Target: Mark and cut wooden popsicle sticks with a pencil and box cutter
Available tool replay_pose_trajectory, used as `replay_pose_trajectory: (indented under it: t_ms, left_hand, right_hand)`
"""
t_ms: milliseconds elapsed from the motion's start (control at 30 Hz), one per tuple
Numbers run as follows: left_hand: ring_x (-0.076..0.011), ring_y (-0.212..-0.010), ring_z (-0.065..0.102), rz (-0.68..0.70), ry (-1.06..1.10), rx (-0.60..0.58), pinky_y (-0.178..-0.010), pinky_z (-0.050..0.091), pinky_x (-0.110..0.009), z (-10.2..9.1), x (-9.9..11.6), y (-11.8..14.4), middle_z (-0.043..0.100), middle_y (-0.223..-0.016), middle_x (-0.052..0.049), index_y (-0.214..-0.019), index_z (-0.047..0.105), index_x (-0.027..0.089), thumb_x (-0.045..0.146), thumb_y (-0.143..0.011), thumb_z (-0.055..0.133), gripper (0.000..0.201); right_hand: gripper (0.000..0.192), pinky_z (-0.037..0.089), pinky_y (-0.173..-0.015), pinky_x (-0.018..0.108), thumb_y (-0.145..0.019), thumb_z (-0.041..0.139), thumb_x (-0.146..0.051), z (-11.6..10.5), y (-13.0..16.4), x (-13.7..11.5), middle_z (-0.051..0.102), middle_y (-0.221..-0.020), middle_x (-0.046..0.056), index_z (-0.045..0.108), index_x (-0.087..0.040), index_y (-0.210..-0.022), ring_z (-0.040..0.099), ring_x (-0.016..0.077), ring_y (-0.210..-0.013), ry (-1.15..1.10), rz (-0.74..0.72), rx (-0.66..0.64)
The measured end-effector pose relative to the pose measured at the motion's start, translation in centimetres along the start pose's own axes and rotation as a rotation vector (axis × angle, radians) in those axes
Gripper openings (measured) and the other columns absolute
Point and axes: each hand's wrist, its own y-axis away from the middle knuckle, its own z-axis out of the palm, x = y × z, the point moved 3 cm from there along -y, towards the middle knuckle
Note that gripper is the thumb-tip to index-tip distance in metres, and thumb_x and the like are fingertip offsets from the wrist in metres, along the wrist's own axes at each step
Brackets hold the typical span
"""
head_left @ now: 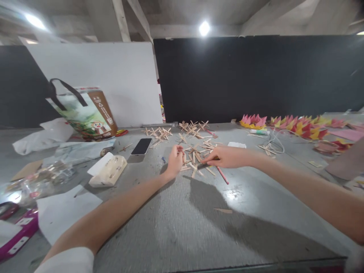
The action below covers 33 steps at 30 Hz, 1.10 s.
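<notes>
Grey table (199, 227), black and white boards (256, 76), ceiling lights (204, 28)

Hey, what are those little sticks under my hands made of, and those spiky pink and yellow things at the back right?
Sticks: probably bare wood, pale tan, matte, flat like craft sticks. Spiky shapes: likely folded paper, with crisp pointed creases and flat colour.

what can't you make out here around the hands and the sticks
Head view only:
- Left hand: fingertips curl into the wooden sticks; grip unclear.
- Right hand: covers the top of the red pen.
- Bag: print too small.
- Paper flowers: blurred near the right edge.
</notes>
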Motion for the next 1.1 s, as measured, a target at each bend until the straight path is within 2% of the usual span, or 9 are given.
replay_pose_trajectory:
  t_ms: [100, 167, 233, 333, 500, 633, 767, 1000, 1100]
  left_hand:
    - [-0.0114, -0.055, 0.064, -0.063, 0.007, 0.073, -0.055, 0.054, -0.024, -0.1, -0.2, -0.5, 0.071, -0.091, -0.001, -0.12, 0.052, 0.022, 0.018, -0.092, 0.05, 0.028]
    - [-0.0136, -0.064, 0.073, -0.07, 0.003, 0.048, -0.066, 0.061, -0.028, 0.5, 0.2, 0.0, 0.076, -0.099, -0.005, -0.125, 0.054, 0.021, 0.013, -0.09, 0.051, 0.036]
    - [-0.017, -0.08, 0.079, -0.017, -0.033, -0.049, -0.079, 0.064, -0.033, 1.6, 1.0, 1.0, 0.08, -0.109, -0.008, -0.133, 0.058, 0.021, 0.008, -0.089, 0.052, 0.046]
    - [-0.0225, -0.106, 0.08, 0.122, -0.119, -0.16, -0.098, 0.062, -0.041, 3.0, 2.4, 2.8, 0.081, -0.121, -0.012, -0.145, 0.059, 0.022, 0.005, -0.088, 0.052, 0.06]
    - [-0.0275, -0.108, 0.08, 0.156, -0.152, -0.215, -0.101, 0.061, -0.046, 3.9, 3.2, 4.5, 0.084, -0.111, -0.01, -0.147, 0.058, 0.022, 0.009, -0.091, 0.055, 0.058]
    - [-0.0258, -0.112, 0.08, 0.163, -0.004, -0.285, -0.106, 0.062, -0.048, 4.3, 2.4, 5.2, 0.079, -0.128, -0.012, -0.156, 0.048, 0.023, 0.009, -0.092, 0.053, 0.066]
    - [-0.0263, -0.122, 0.077, 0.241, 0.015, -0.343, -0.112, 0.06, -0.05, 4.2, 1.7, 5.7, 0.069, -0.148, -0.014, -0.161, 0.043, 0.025, 0.009, -0.09, 0.055, 0.074]
    - [-0.0253, -0.124, 0.076, 0.195, 0.093, -0.405, -0.116, 0.058, -0.051, 4.4, 2.1, 5.8, 0.07, -0.146, -0.012, -0.165, 0.043, 0.028, 0.006, -0.083, 0.054, 0.086]
    - [-0.024, -0.119, 0.077, 0.147, 0.116, -0.388, -0.114, 0.059, -0.051, 4.5, 2.3, 5.8, 0.072, -0.143, -0.012, -0.165, 0.044, 0.028, 0.005, -0.079, 0.054, 0.09]
  right_hand:
    - [0.049, 0.037, -0.062, 0.03, -0.109, 0.045, -0.034, 1.1, 0.9, 1.5, 0.074, -0.078, 0.002, 0.072, -0.027, -0.149, 0.054, 0.0164, -0.059, -0.043, 0.12, 0.312]
    - [0.054, 0.043, -0.065, 0.031, -0.111, 0.04, -0.036, 2.7, 1.7, 2.3, 0.075, -0.081, 0.004, 0.06, -0.025, -0.16, 0.061, 0.0195, -0.063, -0.116, 0.182, 0.469]
    - [0.056, 0.047, -0.067, 0.033, -0.111, 0.039, -0.037, 4.7, 2.2, 2.6, 0.075, -0.08, 0.004, 0.053, -0.026, -0.164, 0.063, 0.0216, -0.063, -0.187, 0.205, 0.541]
    - [0.052, 0.051, -0.071, 0.034, -0.113, 0.037, -0.036, 6.9, 2.8, 2.1, 0.077, -0.09, 0.007, 0.057, -0.024, -0.159, 0.066, 0.0222, -0.069, -0.224, 0.173, 0.619]
    - [0.05, 0.052, -0.079, 0.033, -0.113, 0.035, -0.03, 8.4, 2.7, 0.5, 0.078, -0.109, 0.009, 0.053, -0.025, -0.16, 0.07, 0.0216, -0.082, -0.153, 0.085, 0.656]
    - [0.053, 0.054, -0.08, 0.034, -0.111, 0.036, -0.024, 9.6, 2.3, 0.5, 0.079, -0.114, 0.012, 0.052, -0.022, -0.161, 0.073, 0.0231, -0.083, -0.093, 0.084, 0.661]
    - [0.055, 0.054, -0.077, 0.034, -0.106, 0.039, -0.02, 10.3, 2.3, 0.8, 0.08, -0.11, 0.015, 0.055, -0.018, -0.159, 0.074, 0.0245, -0.083, -0.005, 0.09, 0.686]
    - [0.053, 0.038, -0.059, 0.029, -0.101, 0.044, -0.018, 8.0, 2.7, 0.4, 0.074, -0.076, 0.006, 0.068, -0.016, -0.148, 0.056, 0.0172, -0.056, 0.012, 0.123, 0.664]
    - [0.055, 0.037, -0.059, 0.029, -0.101, 0.043, -0.018, 8.1, 2.5, 0.1, 0.075, -0.078, 0.007, 0.066, -0.015, -0.15, 0.054, 0.0162, -0.054, 0.015, 0.127, 0.66]
